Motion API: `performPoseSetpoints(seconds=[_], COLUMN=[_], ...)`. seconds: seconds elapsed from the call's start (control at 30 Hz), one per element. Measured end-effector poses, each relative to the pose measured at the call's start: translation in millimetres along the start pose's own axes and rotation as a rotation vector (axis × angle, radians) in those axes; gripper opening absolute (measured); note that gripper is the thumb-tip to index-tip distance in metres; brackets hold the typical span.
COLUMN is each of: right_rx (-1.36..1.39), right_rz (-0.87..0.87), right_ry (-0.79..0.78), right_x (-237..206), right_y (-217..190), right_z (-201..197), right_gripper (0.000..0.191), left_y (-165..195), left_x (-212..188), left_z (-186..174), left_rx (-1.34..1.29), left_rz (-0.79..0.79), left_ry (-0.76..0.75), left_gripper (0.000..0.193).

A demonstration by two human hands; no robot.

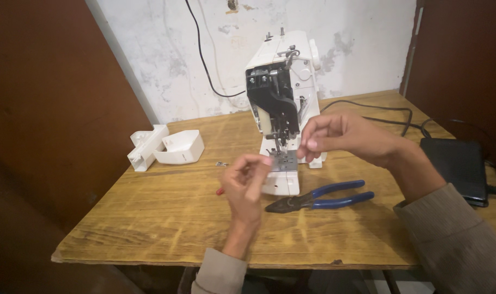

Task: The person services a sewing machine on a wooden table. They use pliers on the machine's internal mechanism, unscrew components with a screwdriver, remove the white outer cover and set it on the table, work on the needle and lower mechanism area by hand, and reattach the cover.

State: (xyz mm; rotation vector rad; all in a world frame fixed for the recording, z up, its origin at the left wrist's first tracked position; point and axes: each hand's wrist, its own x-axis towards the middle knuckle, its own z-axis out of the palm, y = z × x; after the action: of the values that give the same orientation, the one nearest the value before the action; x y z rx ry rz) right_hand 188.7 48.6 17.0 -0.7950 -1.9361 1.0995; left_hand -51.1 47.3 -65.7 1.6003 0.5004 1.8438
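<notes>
Two hands: both at the front of a white sewing machine point(283, 81) on the wooden counter point(166, 218).
Left hand point(247, 185): raised just before the needle plate point(283, 161), fingers curled and pinched shut; anything pinched too small to tell. A red bit point(220, 191) shows just beside the palm; held or lying on the counter, cannot tell.
Right hand point(340, 136): thumb and forefinger pinched close, level with the needle area, just right of it; any thread or small part between them not discernible.
Machine state: end cover off, black inner mechanism point(272, 100) exposed.
Removed parts: two white plastic housing pieces point(166, 146) set down well left of the machine.
Small metal piece point(221, 163): loose on the counter, between the housings and the machine.
Pliers point(318, 199): blue-handled, lying unheld just right of the machine base.
Foot pedal point(457, 166): black, far right, cable running behind.
Progress, as judged: opening-up done; work at the needle in hand; covers not yet refitted.
</notes>
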Motion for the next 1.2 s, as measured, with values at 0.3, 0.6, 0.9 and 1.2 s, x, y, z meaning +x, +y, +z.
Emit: performPoseSetpoints(seconds=[0.3, 0.6, 0.9, 1.2], right_rx=[-0.104, -0.045, -0.111, -0.09], right_rz=[0.335, 0.205, 0.208, 0.197], right_ry=[0.031, 0.047, 0.177, 0.206], right_x=[2.2, 7.6, 18.5, 20.1], right_y=[0.8, 10.8, 24.5, 25.5], right_z=[0.5, 4.4, 12.5, 15.7], right_gripper=[0.028, 0.03, 0.026, 0.024], left_y=[18.9, 18.6, -26.5, -44.1], left_x=[4.3, 8.4, 36.1, 48.6], left_z=[11.1, 10.6, -8.5, -10.7], left_rx=[0.281, 0.758, 0.265, 0.181], left_rz=[0.033, 0.258, -0.182, -0.21], left_ry=[0.088, 0.224, -0.187, -0.328], left_gripper=[0.011, 0.04, 0.032, 0.025])
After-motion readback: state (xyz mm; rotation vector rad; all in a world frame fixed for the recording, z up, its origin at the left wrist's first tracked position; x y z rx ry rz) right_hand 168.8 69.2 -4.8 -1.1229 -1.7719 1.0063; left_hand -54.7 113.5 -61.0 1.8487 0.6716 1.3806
